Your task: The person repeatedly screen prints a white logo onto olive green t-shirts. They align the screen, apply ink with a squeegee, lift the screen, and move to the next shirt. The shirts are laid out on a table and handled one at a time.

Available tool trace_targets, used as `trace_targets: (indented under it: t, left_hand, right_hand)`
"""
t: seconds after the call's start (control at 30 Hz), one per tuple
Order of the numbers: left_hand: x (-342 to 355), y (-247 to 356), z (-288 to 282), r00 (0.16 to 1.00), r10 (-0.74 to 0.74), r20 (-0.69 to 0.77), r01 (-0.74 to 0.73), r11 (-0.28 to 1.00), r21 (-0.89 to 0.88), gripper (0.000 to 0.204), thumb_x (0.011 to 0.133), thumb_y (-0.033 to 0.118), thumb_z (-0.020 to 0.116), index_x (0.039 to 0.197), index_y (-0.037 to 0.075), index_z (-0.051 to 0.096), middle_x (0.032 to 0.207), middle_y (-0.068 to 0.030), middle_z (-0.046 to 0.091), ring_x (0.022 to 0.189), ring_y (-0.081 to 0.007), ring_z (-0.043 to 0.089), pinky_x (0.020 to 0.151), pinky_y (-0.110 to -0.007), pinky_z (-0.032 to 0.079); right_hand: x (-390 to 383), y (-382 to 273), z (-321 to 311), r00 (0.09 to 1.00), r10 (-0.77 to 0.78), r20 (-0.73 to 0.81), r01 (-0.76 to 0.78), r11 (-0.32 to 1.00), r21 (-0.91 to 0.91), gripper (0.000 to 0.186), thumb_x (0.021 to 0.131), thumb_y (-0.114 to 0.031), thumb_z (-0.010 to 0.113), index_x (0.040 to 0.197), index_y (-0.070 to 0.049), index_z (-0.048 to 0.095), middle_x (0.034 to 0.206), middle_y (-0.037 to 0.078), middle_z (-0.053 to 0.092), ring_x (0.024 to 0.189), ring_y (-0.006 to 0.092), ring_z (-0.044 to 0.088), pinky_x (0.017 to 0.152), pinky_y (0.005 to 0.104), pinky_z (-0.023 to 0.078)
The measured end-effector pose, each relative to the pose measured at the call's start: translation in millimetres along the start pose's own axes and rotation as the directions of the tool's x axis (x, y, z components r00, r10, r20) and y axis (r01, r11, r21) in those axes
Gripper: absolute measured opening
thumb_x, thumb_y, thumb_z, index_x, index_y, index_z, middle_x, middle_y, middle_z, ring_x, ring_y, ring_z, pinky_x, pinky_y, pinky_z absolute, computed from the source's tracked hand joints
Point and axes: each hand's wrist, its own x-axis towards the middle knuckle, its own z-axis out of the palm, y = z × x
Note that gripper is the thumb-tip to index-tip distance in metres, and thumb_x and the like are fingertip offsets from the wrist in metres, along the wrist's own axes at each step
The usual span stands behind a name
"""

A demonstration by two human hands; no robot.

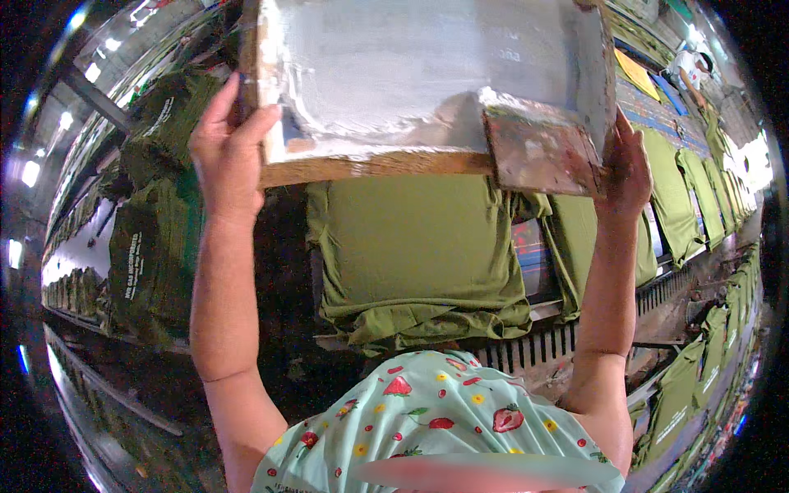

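Note:
I hold a wooden-framed printing screen (378, 168) up over an olive-green T-shirt (411, 246), which lies spread on a flat board below. My left hand (230, 160) grips the frame's left side, thumb on the front. My right hand (625, 168) grips its right side, beside a paint-stained brown squeegee board (538, 152) resting in the screen's lower right corner; whether the fingers also touch that board is unclear. White ink (329, 131) coats the mesh and its inner edges.
More olive T-shirts (674, 197) lie on boards in rows to the right, with darker draped shirts (152, 255) at left. A slotted metal rail (526, 353) runs below. Another person (689, 74) works at the upper right.

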Motion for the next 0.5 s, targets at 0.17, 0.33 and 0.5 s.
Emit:
trace_targets:
  t: [0.17,0.33,0.5]
  left_hand:
    - [-28,-32,-32,0.995,-0.026,-0.092,0.037,0.991,0.127,0.066,0.088,-0.006,0.073,0.152,-0.009,0.058,0.138,-0.0133,0.072,0.119,-0.0202,0.07,0.108,-0.035,0.054]
    - [-133,-118,-51,0.948,-0.263,-0.179,0.301,0.924,0.235,0.064,0.087,-0.01,0.069,0.15,-0.009,0.059,0.139,-0.0126,0.071,0.122,-0.0185,0.068,0.109,-0.035,0.053]
    - [-208,-181,-60,0.843,-0.496,-0.208,0.531,0.83,0.17,0.064,0.087,-0.012,0.069,0.15,-0.011,0.059,0.135,-0.0112,0.072,0.114,-0.0159,0.071,0.1,-0.032,0.057]
  right_hand:
    - [-15,51,-8,0.996,0.042,-0.078,-0.051,0.991,-0.122,0.071,0.107,-0.041,0.065,0.156,0.009,0.051,0.155,0.018,0.06,0.141,0.0305,0.06,0.122,0.0444,0.044]
    - [-93,123,-38,0.95,0.292,-0.11,-0.308,0.934,-0.181,0.07,0.106,-0.038,0.069,0.155,0.009,0.054,0.146,0.014,0.067,0.134,0.0233,0.063,0.117,0.0396,0.046]
    - [-163,171,-73,0.875,0.424,-0.234,-0.472,0.854,-0.219,0.06,0.105,-0.026,0.069,0.155,0.006,0.056,0.147,0.013,0.068,0.132,0.02,0.064,0.116,0.0352,0.046]
